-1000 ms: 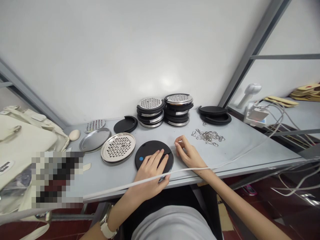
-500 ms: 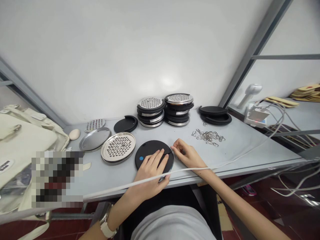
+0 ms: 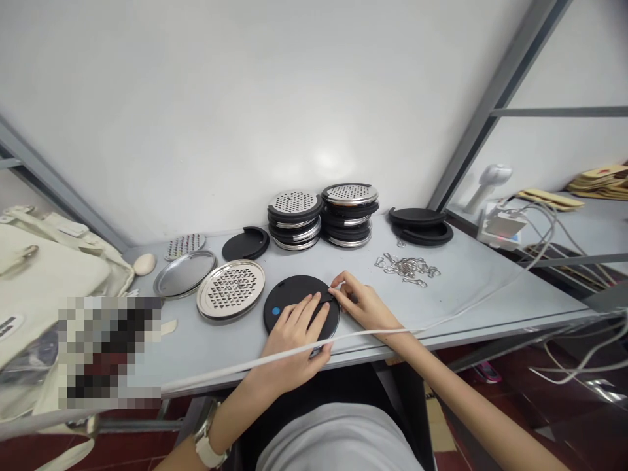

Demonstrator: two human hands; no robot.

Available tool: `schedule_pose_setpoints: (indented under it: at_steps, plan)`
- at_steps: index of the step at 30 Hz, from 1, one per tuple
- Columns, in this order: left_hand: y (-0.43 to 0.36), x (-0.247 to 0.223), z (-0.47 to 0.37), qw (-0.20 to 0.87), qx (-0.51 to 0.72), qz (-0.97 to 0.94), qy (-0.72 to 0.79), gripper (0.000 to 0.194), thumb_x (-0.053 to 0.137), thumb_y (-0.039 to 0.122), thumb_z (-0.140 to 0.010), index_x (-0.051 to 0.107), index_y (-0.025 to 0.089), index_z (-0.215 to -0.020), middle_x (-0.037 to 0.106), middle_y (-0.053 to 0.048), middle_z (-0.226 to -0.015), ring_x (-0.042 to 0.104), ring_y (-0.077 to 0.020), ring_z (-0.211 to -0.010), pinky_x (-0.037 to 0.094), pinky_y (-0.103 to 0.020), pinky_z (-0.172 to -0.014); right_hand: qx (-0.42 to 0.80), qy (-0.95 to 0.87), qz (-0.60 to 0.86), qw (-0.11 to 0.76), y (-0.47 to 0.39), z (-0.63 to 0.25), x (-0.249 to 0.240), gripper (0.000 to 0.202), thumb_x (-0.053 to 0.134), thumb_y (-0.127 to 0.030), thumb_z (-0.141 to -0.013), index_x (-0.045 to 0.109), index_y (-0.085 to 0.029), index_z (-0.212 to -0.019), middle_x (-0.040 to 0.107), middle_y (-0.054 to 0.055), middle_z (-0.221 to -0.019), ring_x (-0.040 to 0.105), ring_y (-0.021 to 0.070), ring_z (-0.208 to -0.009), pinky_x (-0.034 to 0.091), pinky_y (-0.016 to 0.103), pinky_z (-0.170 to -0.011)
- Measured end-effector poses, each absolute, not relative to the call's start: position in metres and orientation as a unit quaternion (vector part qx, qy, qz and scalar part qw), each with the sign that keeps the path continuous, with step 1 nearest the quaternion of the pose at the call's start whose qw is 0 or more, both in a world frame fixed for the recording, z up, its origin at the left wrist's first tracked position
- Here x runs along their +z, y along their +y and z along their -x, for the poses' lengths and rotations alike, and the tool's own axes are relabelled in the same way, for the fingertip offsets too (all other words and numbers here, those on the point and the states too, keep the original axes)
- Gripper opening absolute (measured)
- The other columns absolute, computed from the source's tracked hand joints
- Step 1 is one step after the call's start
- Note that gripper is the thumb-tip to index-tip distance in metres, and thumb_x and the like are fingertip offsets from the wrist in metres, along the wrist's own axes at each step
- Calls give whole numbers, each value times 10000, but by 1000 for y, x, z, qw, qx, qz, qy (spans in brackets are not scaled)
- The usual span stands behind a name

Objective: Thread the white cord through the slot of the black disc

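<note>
A round black disc (image 3: pixel 294 291) with a blue dot lies near the front edge of the table. My left hand (image 3: pixel 297 330) rests on it, fingers stretched out and slightly apart, with the thumb by the near rim. At the disc's right edge, my right hand (image 3: pixel 362 302) has thumb and index finger pinched together, touching the rim by a slot. Whatever sits between those fingertips is too small to make out. To the left lies a round metal grater plate (image 3: pixel 230 290). A pile of small metal clips (image 3: pixel 409 267) is beyond my right hand.
Stacks of black-rimmed grater discs (image 3: pixel 296 219) stand against the wall. Black discs (image 3: pixel 419 226) lie at the back right, a plain metal disc (image 3: pixel 184 275) at the left. A white cable (image 3: pixel 367 333) crosses in front of my wrists. A cream bag (image 3: pixel 53 261) hangs at left.
My right hand has moved slightly left, bringing its fingertips onto the disc's right edge. My left hand stays on the disc. The view has shifted very slightly.
</note>
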State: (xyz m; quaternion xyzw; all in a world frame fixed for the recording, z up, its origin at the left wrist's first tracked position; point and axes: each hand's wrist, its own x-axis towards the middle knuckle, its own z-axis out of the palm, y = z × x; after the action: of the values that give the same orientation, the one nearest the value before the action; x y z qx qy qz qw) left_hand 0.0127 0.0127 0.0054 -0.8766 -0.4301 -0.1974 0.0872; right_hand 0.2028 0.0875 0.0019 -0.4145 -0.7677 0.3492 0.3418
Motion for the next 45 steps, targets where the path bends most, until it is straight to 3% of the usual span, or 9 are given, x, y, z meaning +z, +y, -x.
schedule_pose_setpoints:
  at_steps: [7, 18, 30, 38, 45]
  plan:
    - [13, 6, -12, 95, -206, 877, -423, 503, 483, 287, -888, 444, 103, -1354, 413, -183, -1412, 415, -308, -1277, 410, -428, -980, 344, -783, 396, 336, 85, -204, 2, 168, 410, -359, -929, 471, -211, -874, 489, -49, -603, 443, 116, -539, 362, 230, -547]
    - [13, 5, -11, 87, -192, 879, -428, 517, 478, 289, -893, 422, 101, -1372, 375, -169, -1442, 381, -299, -1297, 375, -426, -1007, 334, -739, 433, 394, 85, -206, 1, 186, 445, -403, -925, 463, -220, -897, 526, -48, -585, 500, 134, -547, 387, 251, -590]
    - [13, 4, -12, 84, -187, 878, -432, 518, 481, 294, -895, 423, 100, -1372, 369, -168, -1446, 375, -295, -1298, 372, -423, -1007, 317, -741, 405, 432, 90, -208, -3, 161, 513, -304, -899, 531, -203, -1023, 637, 35, -877, 600, 157, -780, 463, 275, -743]
    - [12, 4, -11, 81, -188, 879, -432, 527, 487, 292, -890, 415, 106, -1378, 357, -163, -1454, 369, -293, -1304, 363, -421, -1020, 332, -741, 388, 435, 87, -208, -1, 175, 522, -340, -903, 637, -210, -927, 674, 41, -935, 619, 176, -874, 465, 277, -814]
    - [12, 4, -11, 85, -188, 878, -432, 512, 474, 300, -899, 429, 99, -1368, 369, -166, -1445, 377, -291, -1295, 365, -423, -1013, 343, -732, 398, 433, 85, -208, 4, 195, 422, -339, -951, 572, -215, -948, 638, 16, -847, 587, 134, -724, 459, 234, -709]
